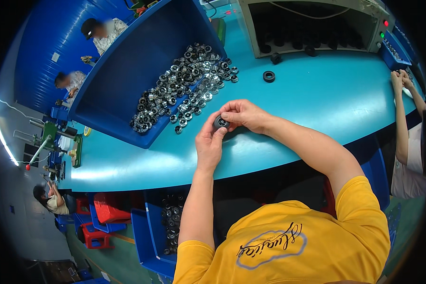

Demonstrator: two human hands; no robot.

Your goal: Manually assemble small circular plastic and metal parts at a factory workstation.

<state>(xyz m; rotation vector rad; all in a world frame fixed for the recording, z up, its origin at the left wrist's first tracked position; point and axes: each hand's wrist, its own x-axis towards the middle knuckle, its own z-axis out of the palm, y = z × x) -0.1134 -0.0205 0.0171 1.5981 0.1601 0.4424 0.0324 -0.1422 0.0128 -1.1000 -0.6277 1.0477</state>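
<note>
A small black toy wheel (221, 123), with a dark tyre around a spoked hub, is held above the table's near part. My left hand (209, 144) grips it from below and the left, thumb against its near side. From the right, my right hand (247, 116) closes on the same wheel, its thumb pressing at the top of the hub. Beyond my hands, shiny chrome wheel hubs (184, 85) lie heaped in a tipped blue bin (116, 71) and spill over its lip onto the table. One loose black tyre (269, 76) rests farther right.
The turquoise table (326, 99) curves across the view. At its back stands an open-fronted metal cabinet (312, 28) with black tyres inside. A blue crate (149, 236) of wheels sits below the left edge. Another person's hands (401, 79) work at far right; a green hand press (49, 137) stands left.
</note>
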